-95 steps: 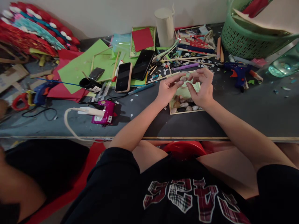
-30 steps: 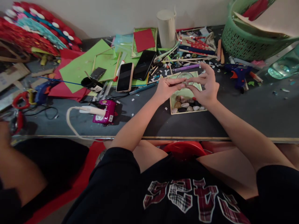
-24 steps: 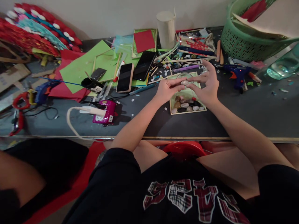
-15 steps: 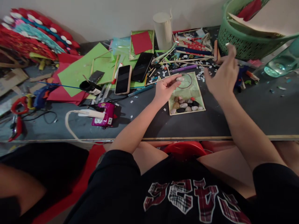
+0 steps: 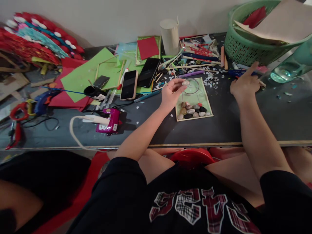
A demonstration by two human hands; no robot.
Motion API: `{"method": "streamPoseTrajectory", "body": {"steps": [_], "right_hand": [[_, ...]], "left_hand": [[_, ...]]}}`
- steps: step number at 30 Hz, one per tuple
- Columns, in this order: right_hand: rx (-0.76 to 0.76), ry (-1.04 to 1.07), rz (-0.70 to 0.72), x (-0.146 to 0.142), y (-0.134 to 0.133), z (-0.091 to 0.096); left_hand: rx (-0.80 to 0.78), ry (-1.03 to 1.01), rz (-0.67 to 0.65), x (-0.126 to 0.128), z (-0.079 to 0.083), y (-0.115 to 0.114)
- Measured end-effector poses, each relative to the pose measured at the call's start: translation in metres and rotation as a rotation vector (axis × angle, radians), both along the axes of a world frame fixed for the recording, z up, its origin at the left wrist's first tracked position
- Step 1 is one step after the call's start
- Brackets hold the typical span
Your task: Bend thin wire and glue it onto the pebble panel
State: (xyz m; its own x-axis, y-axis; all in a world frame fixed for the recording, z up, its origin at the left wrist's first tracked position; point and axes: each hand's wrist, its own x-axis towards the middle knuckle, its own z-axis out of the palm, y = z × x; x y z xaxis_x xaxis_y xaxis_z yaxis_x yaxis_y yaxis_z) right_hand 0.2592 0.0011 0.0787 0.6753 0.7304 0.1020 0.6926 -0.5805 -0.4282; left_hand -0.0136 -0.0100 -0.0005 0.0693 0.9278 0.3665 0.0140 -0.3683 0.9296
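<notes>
My left hand (image 5: 172, 92) is closed in a pinch on a whitish pebble (image 5: 185, 83). It holds the pebble over the upper part of a pale green framed panel (image 5: 206, 97), beside a drawn or thin dark ring (image 5: 199, 87). Several pebbles (image 5: 191, 111), white, black, brown and grey, fill the panel's lower part, with a small red piece among them. To the right, my right hand (image 5: 246, 84) lies over a blue tool (image 5: 235, 73), possibly a glue gun, its index finger stretched out and the others bent. The hand hides most of the tool.
Paper scraps, sticks and pens (image 5: 192, 74) crowd behind the panel. Left of it lie two phones (image 5: 129, 85) and a purple power adapter (image 5: 111, 121) with a white cable. A green basket (image 5: 240, 48) and a clear water container (image 5: 280, 76) stand at right. Red-handled pliers (image 5: 18, 130) lie far left.
My right hand has come down and to the right, from raised above the table onto the blue tool. My left hand keeps the pebble in nearly the same place.
</notes>
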Motion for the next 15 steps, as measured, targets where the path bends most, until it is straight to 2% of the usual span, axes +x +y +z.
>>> {"method": "streamPoseTrajectory", "body": {"steps": [4,7,10,12,14,15], "right_hand": [[-0.013,-0.016,0.022,-0.005,-0.005,0.015],[0.132,-0.041,0.047,0.001,-0.004,0.012],[0.442,-0.02,0.264,0.004,-0.003,0.0],[0.598,0.022,0.413,0.001,-0.004,-0.01],[0.69,0.08,0.533,-0.004,-0.004,-0.018],[0.687,0.111,0.618,-0.007,-0.005,-0.02]], "left_hand": [[0.029,0.019,0.012,-0.001,-0.003,0.002],[0.03,0.023,0.023,-0.001,-0.003,0.002],[0.008,0.022,0.016,0.0,-0.002,0.002],[0.002,0.002,0.004,0.001,-0.002,0.001],[0.0,-0.023,-0.008,0.002,-0.002,0.001],[-0.004,-0.036,-0.014,0.002,-0.001,0.001]]}}
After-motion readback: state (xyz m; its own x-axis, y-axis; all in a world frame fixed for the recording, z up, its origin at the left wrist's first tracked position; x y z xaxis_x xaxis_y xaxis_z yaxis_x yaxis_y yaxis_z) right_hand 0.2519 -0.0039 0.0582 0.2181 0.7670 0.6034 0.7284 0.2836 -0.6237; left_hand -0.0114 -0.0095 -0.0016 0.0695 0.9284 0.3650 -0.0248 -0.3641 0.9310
